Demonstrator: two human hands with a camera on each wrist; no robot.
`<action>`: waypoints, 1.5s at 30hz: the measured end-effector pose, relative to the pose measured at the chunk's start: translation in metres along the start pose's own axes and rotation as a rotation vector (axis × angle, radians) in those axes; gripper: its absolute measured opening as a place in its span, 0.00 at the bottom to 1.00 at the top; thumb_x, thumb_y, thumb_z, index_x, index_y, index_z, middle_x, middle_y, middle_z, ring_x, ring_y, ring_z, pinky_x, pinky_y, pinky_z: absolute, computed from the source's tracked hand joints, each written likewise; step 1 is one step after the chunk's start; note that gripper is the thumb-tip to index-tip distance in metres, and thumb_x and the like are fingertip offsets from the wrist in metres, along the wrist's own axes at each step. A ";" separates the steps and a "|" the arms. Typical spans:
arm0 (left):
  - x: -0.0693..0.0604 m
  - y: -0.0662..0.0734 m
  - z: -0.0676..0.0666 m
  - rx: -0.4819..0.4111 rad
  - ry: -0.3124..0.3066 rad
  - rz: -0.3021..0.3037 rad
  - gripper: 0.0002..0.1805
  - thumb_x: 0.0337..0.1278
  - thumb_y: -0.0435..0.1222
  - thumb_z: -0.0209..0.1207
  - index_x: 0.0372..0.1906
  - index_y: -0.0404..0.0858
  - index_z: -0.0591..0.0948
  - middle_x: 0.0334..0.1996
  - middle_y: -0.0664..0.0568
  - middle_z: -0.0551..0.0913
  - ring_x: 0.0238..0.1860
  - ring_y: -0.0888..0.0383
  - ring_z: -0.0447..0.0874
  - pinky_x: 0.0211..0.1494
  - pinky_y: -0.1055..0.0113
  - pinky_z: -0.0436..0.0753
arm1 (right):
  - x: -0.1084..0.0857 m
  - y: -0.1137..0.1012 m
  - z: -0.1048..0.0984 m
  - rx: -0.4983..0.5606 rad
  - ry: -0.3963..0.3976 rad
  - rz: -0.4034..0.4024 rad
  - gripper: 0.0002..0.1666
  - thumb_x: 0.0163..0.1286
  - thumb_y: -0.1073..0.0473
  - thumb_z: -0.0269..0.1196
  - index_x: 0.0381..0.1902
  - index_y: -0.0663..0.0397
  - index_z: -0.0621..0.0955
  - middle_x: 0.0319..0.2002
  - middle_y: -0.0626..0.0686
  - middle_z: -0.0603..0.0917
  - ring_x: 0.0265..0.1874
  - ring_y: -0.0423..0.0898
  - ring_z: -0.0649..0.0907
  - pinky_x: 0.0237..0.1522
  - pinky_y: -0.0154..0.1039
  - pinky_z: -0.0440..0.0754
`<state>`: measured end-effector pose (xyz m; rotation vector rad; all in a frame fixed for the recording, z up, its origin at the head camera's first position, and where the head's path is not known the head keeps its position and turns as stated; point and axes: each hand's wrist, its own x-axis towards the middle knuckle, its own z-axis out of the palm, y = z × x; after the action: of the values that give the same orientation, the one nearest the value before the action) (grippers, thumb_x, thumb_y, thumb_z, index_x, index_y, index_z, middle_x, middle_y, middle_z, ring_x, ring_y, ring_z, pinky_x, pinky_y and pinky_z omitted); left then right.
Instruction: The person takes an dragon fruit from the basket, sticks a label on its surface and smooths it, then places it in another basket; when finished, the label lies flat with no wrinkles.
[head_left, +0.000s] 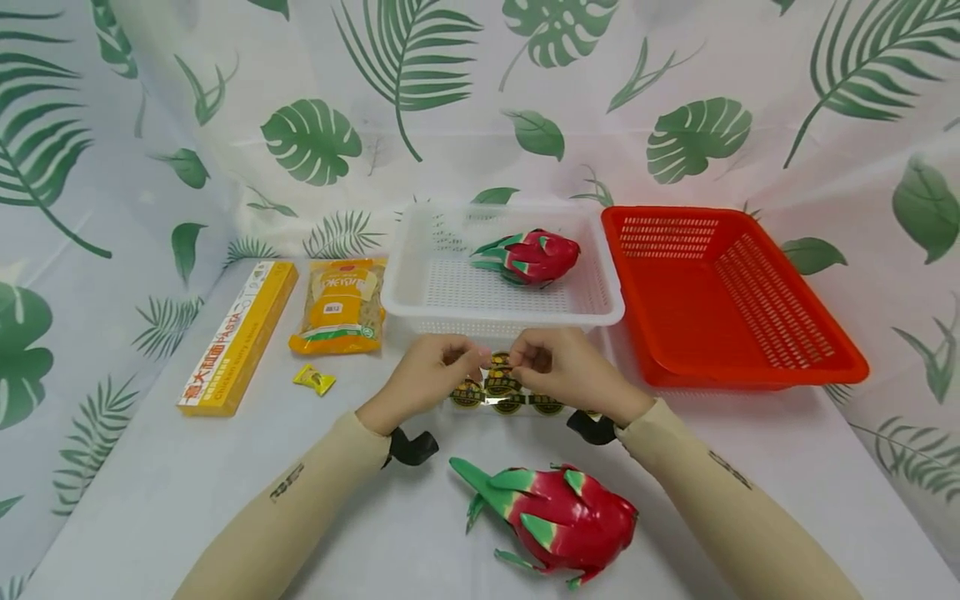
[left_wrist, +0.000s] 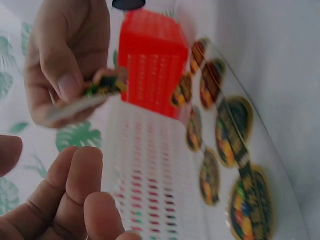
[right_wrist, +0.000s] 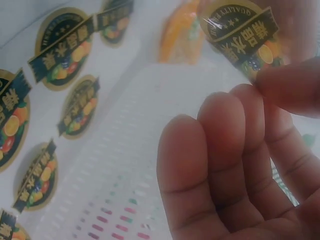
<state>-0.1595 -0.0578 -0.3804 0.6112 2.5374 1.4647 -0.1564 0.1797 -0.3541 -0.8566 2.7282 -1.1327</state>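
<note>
My right hand [head_left: 562,362] pinches a fruit sticker [right_wrist: 245,37], black and gold with printed fruit, between thumb and fingertips. In the left wrist view the held sticker [left_wrist: 106,85] is seen nearly edge-on. Facing it, my left hand [head_left: 442,365] is raised close by; its thumb [left_wrist: 9,154] stands apart from the fingers [left_wrist: 84,175], and nothing shows between them. Below both hands a sheet of matching stickers [head_left: 504,403] lies in front of the white basket, partly hidden by the hands. Nearer me, a red dragon fruit [head_left: 573,517] with green scales lies on its side.
Behind the hands stands a white basket [head_left: 502,318] holding another dragon fruit [head_left: 540,257]. A red basket [head_left: 757,375] adjoins it at right. At left lie a pasta box [head_left: 240,337], an orange-and-clear food bag [head_left: 341,308] and a small yellow wrapped candy [head_left: 314,380]. A leaf-print cloth hangs behind.
</note>
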 end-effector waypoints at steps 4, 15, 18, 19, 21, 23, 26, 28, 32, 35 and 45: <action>-0.009 0.016 0.007 0.095 -0.005 0.102 0.14 0.69 0.49 0.64 0.28 0.48 0.85 0.22 0.56 0.83 0.25 0.59 0.77 0.29 0.70 0.73 | -0.008 -0.003 -0.004 0.006 0.010 -0.026 0.08 0.64 0.68 0.69 0.32 0.49 0.84 0.27 0.46 0.82 0.27 0.42 0.79 0.30 0.31 0.79; -0.027 0.040 0.015 0.200 -0.024 0.233 0.06 0.63 0.43 0.71 0.30 0.50 0.87 0.21 0.65 0.82 0.21 0.66 0.71 0.25 0.74 0.70 | -0.049 -0.016 -0.017 0.030 0.055 0.028 0.08 0.67 0.65 0.71 0.40 0.47 0.86 0.29 0.43 0.83 0.29 0.40 0.81 0.33 0.32 0.83; -0.033 0.047 0.018 0.168 -0.044 0.250 0.05 0.64 0.44 0.70 0.32 0.51 0.88 0.23 0.66 0.84 0.23 0.66 0.72 0.28 0.73 0.72 | -0.068 -0.017 -0.017 0.060 0.090 0.043 0.12 0.67 0.64 0.72 0.47 0.46 0.86 0.29 0.43 0.83 0.28 0.39 0.82 0.34 0.33 0.84; -0.035 0.049 0.020 0.157 -0.051 0.257 0.05 0.64 0.44 0.70 0.32 0.51 0.88 0.24 0.66 0.85 0.25 0.66 0.72 0.29 0.73 0.73 | -0.075 -0.018 -0.017 0.064 0.101 0.046 0.13 0.66 0.63 0.73 0.48 0.46 0.87 0.29 0.42 0.83 0.28 0.39 0.82 0.34 0.33 0.84; -0.039 0.054 0.023 0.129 -0.065 0.264 0.05 0.64 0.43 0.70 0.32 0.50 0.88 0.25 0.66 0.86 0.27 0.67 0.74 0.32 0.73 0.76 | -0.087 -0.018 -0.016 0.070 0.120 0.049 0.12 0.66 0.61 0.74 0.47 0.43 0.87 0.27 0.40 0.82 0.27 0.38 0.81 0.33 0.33 0.82; -0.044 0.059 0.025 0.096 -0.077 0.263 0.05 0.64 0.43 0.70 0.33 0.49 0.88 0.26 0.65 0.86 0.28 0.68 0.75 0.34 0.73 0.77 | -0.098 -0.020 -0.015 0.073 0.128 0.040 0.09 0.67 0.60 0.73 0.42 0.40 0.88 0.26 0.39 0.81 0.26 0.37 0.79 0.31 0.32 0.80; -0.050 0.065 0.031 0.043 -0.091 0.279 0.04 0.64 0.42 0.70 0.34 0.48 0.88 0.26 0.64 0.86 0.29 0.69 0.76 0.36 0.73 0.79 | -0.112 -0.022 -0.015 0.076 0.131 0.008 0.09 0.68 0.61 0.72 0.36 0.36 0.88 0.24 0.38 0.80 0.25 0.36 0.77 0.28 0.32 0.76; -0.052 0.069 0.035 0.029 -0.104 0.293 0.03 0.64 0.41 0.70 0.34 0.49 0.89 0.27 0.65 0.87 0.29 0.69 0.77 0.36 0.73 0.79 | -0.120 -0.025 -0.016 0.076 0.137 -0.008 0.11 0.68 0.62 0.72 0.34 0.35 0.87 0.23 0.38 0.79 0.24 0.36 0.75 0.26 0.32 0.74; -0.057 0.075 0.044 0.034 -0.141 0.296 0.04 0.64 0.41 0.70 0.33 0.50 0.89 0.25 0.67 0.86 0.27 0.68 0.75 0.33 0.75 0.76 | -0.135 -0.030 -0.019 0.055 0.150 -0.012 0.13 0.67 0.63 0.72 0.33 0.34 0.87 0.22 0.38 0.76 0.23 0.35 0.74 0.25 0.33 0.72; -0.062 0.081 0.050 0.079 -0.175 0.284 0.05 0.63 0.42 0.70 0.31 0.49 0.89 0.22 0.68 0.84 0.25 0.69 0.73 0.29 0.75 0.73 | -0.147 -0.033 -0.019 0.052 0.132 -0.002 0.13 0.67 0.62 0.72 0.34 0.33 0.86 0.22 0.37 0.76 0.23 0.33 0.73 0.24 0.32 0.71; -0.076 0.092 0.074 0.352 -0.295 0.378 0.16 0.62 0.47 0.70 0.19 0.52 0.83 0.09 0.70 0.68 0.24 0.72 0.67 0.24 0.79 0.66 | -0.183 -0.033 -0.006 0.076 0.074 0.096 0.13 0.71 0.59 0.70 0.31 0.31 0.83 0.20 0.35 0.74 0.21 0.31 0.72 0.23 0.29 0.70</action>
<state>-0.0413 0.0101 -0.3454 1.3134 2.5441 0.9163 0.0120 0.2592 -0.3543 -0.6792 2.7313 -1.2638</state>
